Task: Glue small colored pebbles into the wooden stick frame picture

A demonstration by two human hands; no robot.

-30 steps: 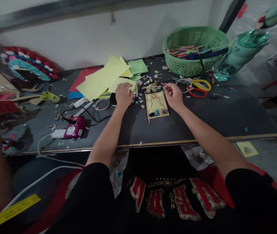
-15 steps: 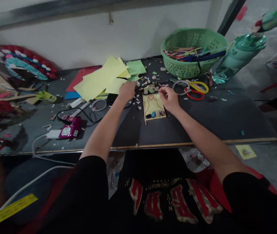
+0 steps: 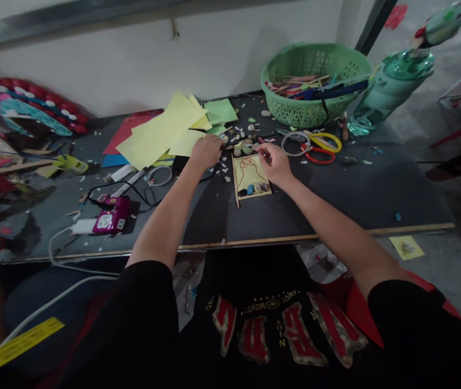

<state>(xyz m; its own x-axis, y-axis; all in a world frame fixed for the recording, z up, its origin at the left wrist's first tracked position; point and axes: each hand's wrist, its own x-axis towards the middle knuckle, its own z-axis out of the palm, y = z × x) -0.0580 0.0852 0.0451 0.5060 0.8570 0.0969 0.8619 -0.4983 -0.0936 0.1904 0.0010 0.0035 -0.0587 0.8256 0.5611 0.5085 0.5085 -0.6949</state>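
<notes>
Head view shows two hands and one wood-edged card, with at least four stones along its near end. It lies flat between the hands, its far right corner just beside the bent fingertips of the right hand. The left hand curls near pebbles; I cannot tell whether either grasps anything. One basket holds sticks.

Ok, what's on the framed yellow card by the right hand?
The card carries a red outline and, along its near edge, a row of stones, one black and one blue. The right hand hides the card's far right corner; anything there can't be seen.
</notes>
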